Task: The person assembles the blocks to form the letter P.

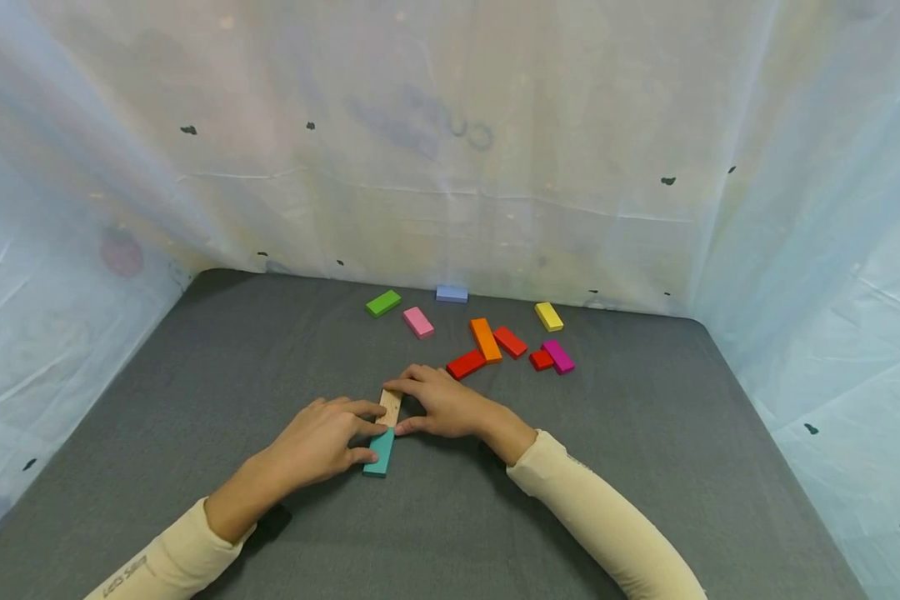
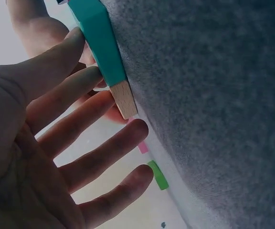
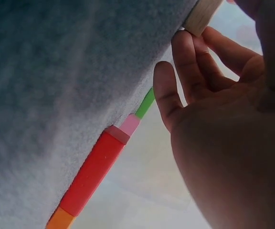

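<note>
While the left hand (image 1: pixel 322 439) rests its spread fingers along the left side of the teal block (image 1: pixel 378 467) and wooden block (image 1: pixel 392 407), the right hand (image 1: pixel 446 404) holds the latter between thumb and index finger. Both lie end to end on the grey counter (image 1: pixel 645 433), nearer than the pink block (image 1: pixel 418 322) and orange block (image 1: pixel 486 340).

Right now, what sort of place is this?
Probably a makeshift test or recording booth: pale translucent sheeting hangs round the back and sides of a dark gray table, on which colored blocks lie scattered. Can't tell what room it stands in.
</note>
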`<state>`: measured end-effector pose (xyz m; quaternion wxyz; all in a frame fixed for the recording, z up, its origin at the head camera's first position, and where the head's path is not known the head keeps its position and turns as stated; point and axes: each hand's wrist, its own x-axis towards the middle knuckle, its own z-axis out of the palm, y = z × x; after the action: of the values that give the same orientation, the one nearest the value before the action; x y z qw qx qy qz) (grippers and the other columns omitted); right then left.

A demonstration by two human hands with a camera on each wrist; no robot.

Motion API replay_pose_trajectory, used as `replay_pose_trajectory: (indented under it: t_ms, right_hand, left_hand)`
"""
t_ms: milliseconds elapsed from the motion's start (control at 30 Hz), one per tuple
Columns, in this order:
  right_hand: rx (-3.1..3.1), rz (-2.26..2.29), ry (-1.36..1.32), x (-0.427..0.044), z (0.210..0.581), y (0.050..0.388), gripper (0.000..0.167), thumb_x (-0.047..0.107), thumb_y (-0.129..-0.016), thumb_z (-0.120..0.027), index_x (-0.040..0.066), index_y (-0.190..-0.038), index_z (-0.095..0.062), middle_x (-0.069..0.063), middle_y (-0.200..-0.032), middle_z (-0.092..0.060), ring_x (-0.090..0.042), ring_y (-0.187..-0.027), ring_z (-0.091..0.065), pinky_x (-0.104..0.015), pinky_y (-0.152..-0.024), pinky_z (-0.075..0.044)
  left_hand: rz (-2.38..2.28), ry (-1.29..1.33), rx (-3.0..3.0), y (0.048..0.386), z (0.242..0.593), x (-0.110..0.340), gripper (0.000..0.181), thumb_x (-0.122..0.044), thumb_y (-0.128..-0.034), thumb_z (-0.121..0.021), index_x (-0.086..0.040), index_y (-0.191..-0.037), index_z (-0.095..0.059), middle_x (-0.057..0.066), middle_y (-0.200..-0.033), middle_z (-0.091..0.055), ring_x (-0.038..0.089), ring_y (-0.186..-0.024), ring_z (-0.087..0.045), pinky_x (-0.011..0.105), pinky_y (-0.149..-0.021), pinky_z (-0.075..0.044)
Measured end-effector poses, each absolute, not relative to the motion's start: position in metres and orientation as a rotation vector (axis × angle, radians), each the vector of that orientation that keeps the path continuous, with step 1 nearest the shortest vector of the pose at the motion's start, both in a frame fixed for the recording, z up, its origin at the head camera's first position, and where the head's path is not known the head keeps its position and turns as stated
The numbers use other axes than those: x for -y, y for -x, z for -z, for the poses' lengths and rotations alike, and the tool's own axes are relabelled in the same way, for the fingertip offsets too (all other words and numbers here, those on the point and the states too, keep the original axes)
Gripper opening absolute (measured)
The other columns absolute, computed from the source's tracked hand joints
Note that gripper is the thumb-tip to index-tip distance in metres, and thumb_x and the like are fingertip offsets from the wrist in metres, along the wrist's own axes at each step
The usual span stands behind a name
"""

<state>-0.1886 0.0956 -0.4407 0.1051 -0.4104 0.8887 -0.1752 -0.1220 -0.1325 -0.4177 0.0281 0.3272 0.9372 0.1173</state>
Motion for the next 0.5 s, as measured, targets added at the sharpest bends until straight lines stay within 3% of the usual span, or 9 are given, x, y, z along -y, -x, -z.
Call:
replay_pose_trajectory:
  t_ms: [500]
  right_hand:
    - [-2.632, 0.483, 1.220, -0.0921, 0.4389, 0.1873, 0.065, 0.049, -0.090, -0.068, 0.019, -0.146, -0.051, 0.001, -0.130, -0.056, -0.011, -0.111, -0.053, -0.032, -0.096, -0.044]
  left_hand:
    - [-0.319, -1.021, -2.914, 0.1236, 0.4186, 0.1334, 0.043, -0.042, -0.0772, -0.082, -0.023, -0.115, -0.077, -0.003, -0.130, -0.067, 0.025, -0.114, -0.066, 0.059, -0.092, -0.049]
